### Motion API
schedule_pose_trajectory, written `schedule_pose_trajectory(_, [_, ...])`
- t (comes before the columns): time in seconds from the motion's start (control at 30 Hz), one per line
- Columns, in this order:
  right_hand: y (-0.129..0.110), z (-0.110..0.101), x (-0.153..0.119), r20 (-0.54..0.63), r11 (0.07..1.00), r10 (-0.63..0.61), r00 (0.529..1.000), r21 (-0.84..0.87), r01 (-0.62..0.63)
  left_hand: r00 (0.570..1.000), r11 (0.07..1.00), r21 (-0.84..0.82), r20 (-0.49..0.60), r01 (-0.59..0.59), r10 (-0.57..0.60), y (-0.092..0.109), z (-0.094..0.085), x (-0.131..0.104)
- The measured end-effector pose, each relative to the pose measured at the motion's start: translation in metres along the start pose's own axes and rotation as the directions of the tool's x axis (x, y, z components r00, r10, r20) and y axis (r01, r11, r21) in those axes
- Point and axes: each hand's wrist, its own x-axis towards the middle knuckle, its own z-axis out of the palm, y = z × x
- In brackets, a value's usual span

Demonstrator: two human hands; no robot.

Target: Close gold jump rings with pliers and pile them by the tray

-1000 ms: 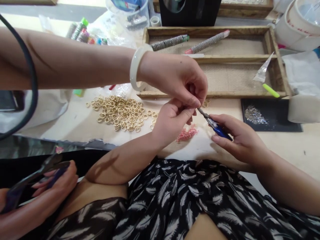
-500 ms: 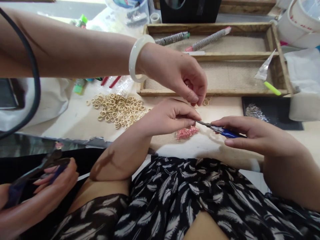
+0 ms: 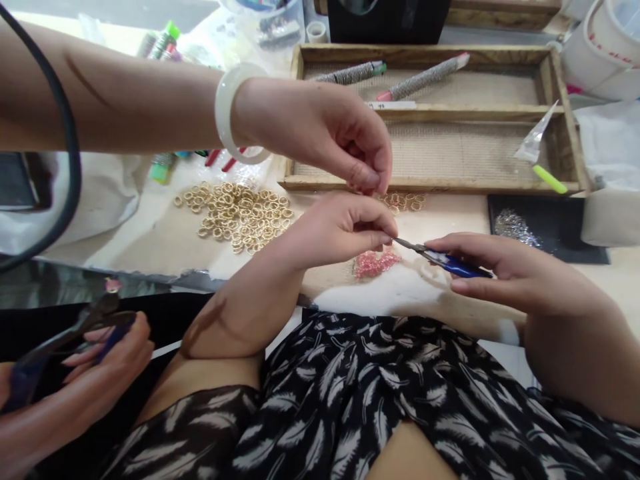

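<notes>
The left hand (image 3: pixel 345 230) is hiding anything between its fingers, and the right hand (image 3: pixel 505 273) is covering part of the pliers (image 3: pixel 463 267). A co-worker's bangled hand (image 3: pixel 315 130) is concealing whatever it may be holding. The top edge is cutting off the black box (image 3: pixel 390 23), the right edge the white bucket (image 3: pixel 595 60). The silvery bits (image 3: pixel 515 227) are blurring together.
</notes>
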Motion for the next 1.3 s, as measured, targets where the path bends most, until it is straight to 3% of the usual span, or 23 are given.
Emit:
schedule_pose_trajectory(0.1, [-0.001,0.002,-0.002,-0.042,0.995,0.024,0.999,0.1,-0.019,0.994,0.977,-0.206,-0.075,0.06,-0.077,-0.001,0.005,-0.001])
schedule_pose_trajectory(0.17, [-0.003,0.004,-0.002,-0.042,0.977,0.045,0.998,0.208,-0.036,0.987,0.966,-0.258,-0.141,0.036,-0.075,-0.002,0.007,-0.001])
schedule_pose_trajectory(0.3, [-0.006,0.008,0.0,-0.016,0.903,0.088,0.996,0.424,-0.073,0.965,0.981,-0.192,-0.262,-0.032,-0.02,-0.002,0.009,-0.002])
schedule_pose_trajectory(0.47, [-0.006,0.014,0.002,0.008,0.823,0.067,0.998,0.565,-0.059,0.949,0.986,-0.122,-0.308,-0.115,0.073,-0.002,0.01,-0.003])
schedule_pose_trajectory(0.63, [-0.005,0.026,0.003,0.061,0.717,0.058,0.996,0.692,-0.084,0.924,0.995,-0.062,-0.38,-0.072,0.043,-0.001,0.015,-0.005])
schedule_pose_trajectory(0.8, [-0.007,0.038,0.003,0.055,0.641,0.093,0.994,0.761,-0.102,0.893,0.989,-0.066,-0.442,-0.131,0.089,-0.001,0.022,-0.005])
schedule_pose_trajectory(1.1, [-0.009,0.046,0.004,0.021,0.618,0.12,0.993,0.781,-0.092,0.87,0.935,-0.336,-0.488,-0.112,-0.071,-0.002,0.031,0.002])
schedule_pose_trajectory(1.3, [-0.009,0.047,0.004,0.02,0.548,0.104,0.994,0.833,-0.074,0.869,0.914,-0.383,-0.489,-0.132,-0.079,-0.003,0.033,0.002])
